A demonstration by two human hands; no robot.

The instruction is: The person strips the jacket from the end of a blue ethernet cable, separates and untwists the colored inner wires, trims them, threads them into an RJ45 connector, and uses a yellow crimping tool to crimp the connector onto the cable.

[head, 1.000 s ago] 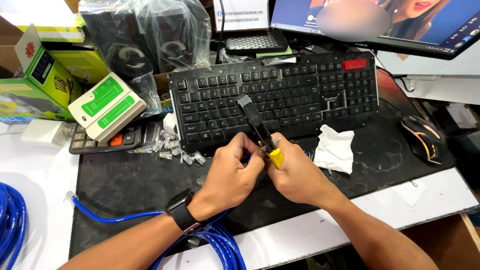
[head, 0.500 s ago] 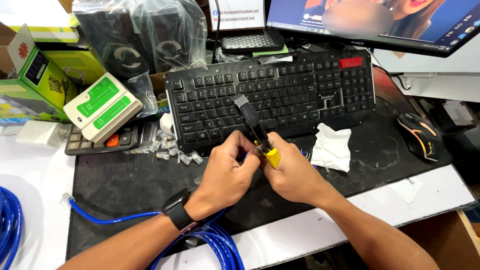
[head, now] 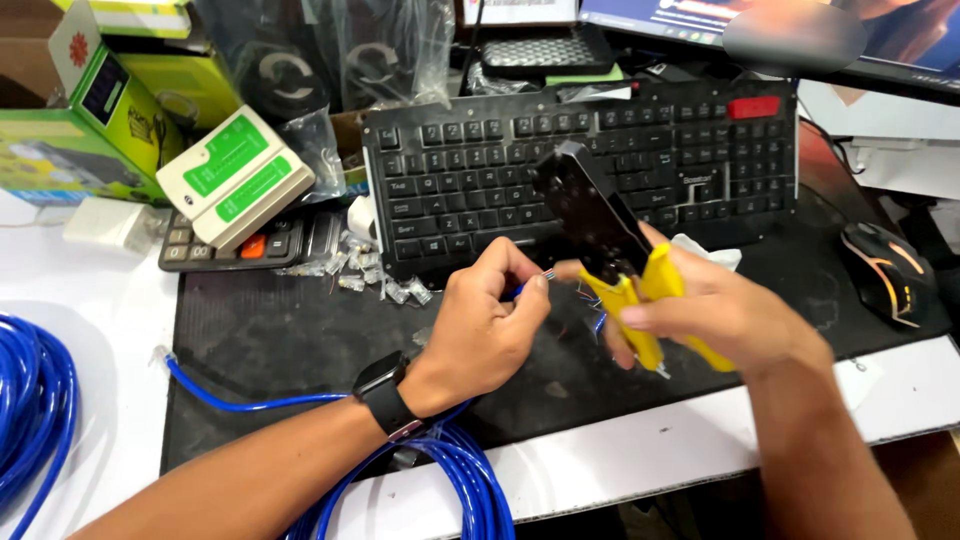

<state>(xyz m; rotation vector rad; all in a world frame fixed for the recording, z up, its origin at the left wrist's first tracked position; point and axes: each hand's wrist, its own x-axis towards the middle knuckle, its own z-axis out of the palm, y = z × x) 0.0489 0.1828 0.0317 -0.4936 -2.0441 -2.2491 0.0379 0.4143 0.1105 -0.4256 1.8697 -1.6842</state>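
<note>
Head view shows the left hand (head: 480, 325) pinching the stripped end of a thin blue network cable (head: 300, 400) between thumb and fingertips, its short wires pointing at the right hand (head: 720, 315). That grip is clenched around a black crimping tool with yellow handles (head: 625, 265), held above the dark desk mat (head: 270, 330). By my judgement, the wire ends are being prepared for a plug; bringing cable and tool together calls for fine alignment. Loose clear plugs (head: 375, 280) lie just beside the black keyboard (head: 560, 170), which crowds the far side. Bare mat lies beneath both hands, near the white bench edge (head: 600, 460).
</note>
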